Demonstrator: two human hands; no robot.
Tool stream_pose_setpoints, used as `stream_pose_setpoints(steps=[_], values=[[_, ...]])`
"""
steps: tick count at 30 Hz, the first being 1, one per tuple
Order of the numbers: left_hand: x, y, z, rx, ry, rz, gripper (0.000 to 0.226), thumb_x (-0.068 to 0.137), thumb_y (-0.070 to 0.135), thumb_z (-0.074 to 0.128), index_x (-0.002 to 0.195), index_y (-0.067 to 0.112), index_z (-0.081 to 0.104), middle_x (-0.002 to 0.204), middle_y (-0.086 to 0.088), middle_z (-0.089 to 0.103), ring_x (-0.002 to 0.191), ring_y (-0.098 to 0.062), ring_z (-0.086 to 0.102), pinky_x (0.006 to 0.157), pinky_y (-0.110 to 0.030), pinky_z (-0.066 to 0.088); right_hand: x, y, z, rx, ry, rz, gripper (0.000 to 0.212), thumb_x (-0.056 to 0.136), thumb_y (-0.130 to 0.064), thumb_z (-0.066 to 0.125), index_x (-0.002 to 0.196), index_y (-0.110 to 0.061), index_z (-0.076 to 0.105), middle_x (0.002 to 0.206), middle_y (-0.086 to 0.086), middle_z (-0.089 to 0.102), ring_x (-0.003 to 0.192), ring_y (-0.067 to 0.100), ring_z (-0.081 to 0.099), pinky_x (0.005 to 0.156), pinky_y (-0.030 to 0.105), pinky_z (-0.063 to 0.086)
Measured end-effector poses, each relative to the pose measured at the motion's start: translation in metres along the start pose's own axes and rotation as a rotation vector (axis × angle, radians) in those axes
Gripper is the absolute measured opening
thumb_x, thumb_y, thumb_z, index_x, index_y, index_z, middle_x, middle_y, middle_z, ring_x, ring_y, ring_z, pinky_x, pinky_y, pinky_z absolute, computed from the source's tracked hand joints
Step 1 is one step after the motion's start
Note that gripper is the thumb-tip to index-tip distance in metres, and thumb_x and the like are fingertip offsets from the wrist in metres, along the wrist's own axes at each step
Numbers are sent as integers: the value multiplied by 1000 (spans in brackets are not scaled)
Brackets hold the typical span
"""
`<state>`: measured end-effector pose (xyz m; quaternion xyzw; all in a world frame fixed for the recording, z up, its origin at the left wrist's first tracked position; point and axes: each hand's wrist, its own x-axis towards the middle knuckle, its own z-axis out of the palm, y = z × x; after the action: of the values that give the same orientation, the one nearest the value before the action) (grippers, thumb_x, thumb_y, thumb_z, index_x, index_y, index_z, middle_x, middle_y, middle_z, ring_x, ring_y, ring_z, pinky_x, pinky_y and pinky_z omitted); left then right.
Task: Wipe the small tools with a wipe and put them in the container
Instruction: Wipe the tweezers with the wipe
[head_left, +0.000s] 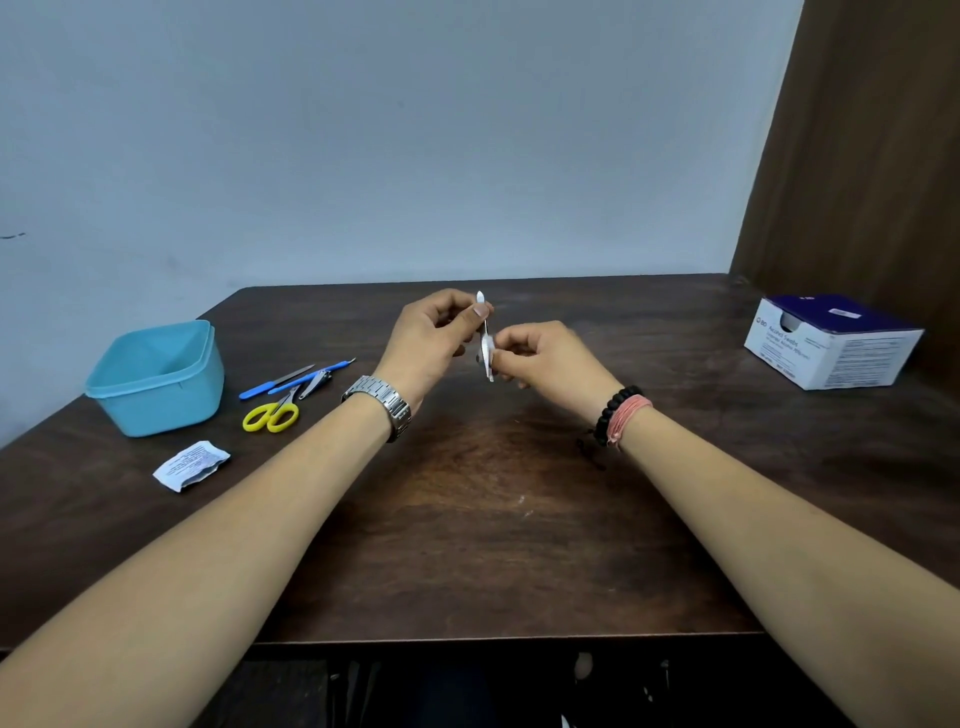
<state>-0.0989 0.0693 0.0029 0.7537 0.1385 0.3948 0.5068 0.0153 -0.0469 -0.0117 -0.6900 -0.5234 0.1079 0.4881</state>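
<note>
My left hand (434, 338) holds a thin silver tool (481, 306) upright above the middle of the table. My right hand (545, 353) pinches a white wipe (488, 358) around the tool's lower part. An empty light blue container (156, 379) stands at the left. Beside it lie yellow-handled scissors (272, 413), a blue-handled file (272, 383), a blue-handled thin tool (311, 375) and a nail clipper (317, 383).
A torn white wipe sachet (191, 465) lies on the dark wooden table (493, 519) in front of the container. A white and blue box of alcohol swabs (831, 343) stands at the far right. A brown curtain hangs behind it.
</note>
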Motion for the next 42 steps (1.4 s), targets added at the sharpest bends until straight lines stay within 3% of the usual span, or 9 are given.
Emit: stream_pose_setpoints(steps=[3, 7, 12, 19, 25, 33, 42], values=[[2, 1, -2, -63, 58, -13, 11, 91, 20, 65, 80, 20, 67, 66, 11, 62, 58, -1, 53, 60, -16, 48, -2, 0, 3, -24, -20, -10, 11, 87, -19, 66, 79, -14, 72, 58, -10, 62, 53, -4, 52, 61, 17, 42], [2, 1, -2, -48, 24, -29, 10, 91, 22, 66, 81, 20, 67, 67, 11, 63, 59, -1, 53, 58, -15, 47, 0, 1, 2, 54, 29, 35, 15, 87, -26, 67, 80, -13, 74, 67, 4, 69, 61, 6, 58, 64, 27, 47], [1, -1, -1, -25, -55, -57, 7, 90, 25, 66, 86, 19, 68, 68, 12, 66, 62, -1, 55, 60, -15, 48, 0, 2, 0, 149, 100, 67, 10, 86, -22, 71, 80, -16, 75, 76, 6, 73, 62, 5, 60, 61, 22, 46], [2, -1, -3, -44, -65, -68, 8, 90, 27, 66, 86, 20, 68, 71, 13, 68, 62, 0, 55, 59, -14, 48, -1, -1, -1, 273, 111, 109, 17, 89, -17, 68, 91, -1, 72, 72, 0, 66, 59, 4, 57, 56, 18, 46], [3, -3, -4, -41, -34, -51, 7, 91, 25, 66, 86, 21, 67, 72, 10, 66, 61, -1, 55, 59, -16, 47, -2, -4, -2, 337, 79, 81, 16, 93, -11, 62, 86, -20, 73, 76, -3, 70, 62, 5, 61, 56, 17, 47], [3, -6, -2, -19, -48, -11, 5, 91, 25, 66, 86, 24, 66, 75, 8, 68, 65, -2, 55, 60, -17, 47, -5, -5, -2, 422, 72, 150, 5, 90, -10, 66, 91, -10, 71, 76, 1, 69, 62, 5, 61, 57, 18, 47], [4, -10, 0, -110, -33, -36, 4, 91, 19, 65, 88, 17, 66, 85, -5, 68, 75, -9, 64, 73, -25, 55, -5, -8, -1, 431, 41, 196, 8, 84, -20, 74, 88, -18, 66, 84, 1, 74, 74, 9, 70, 68, 22, 50]])
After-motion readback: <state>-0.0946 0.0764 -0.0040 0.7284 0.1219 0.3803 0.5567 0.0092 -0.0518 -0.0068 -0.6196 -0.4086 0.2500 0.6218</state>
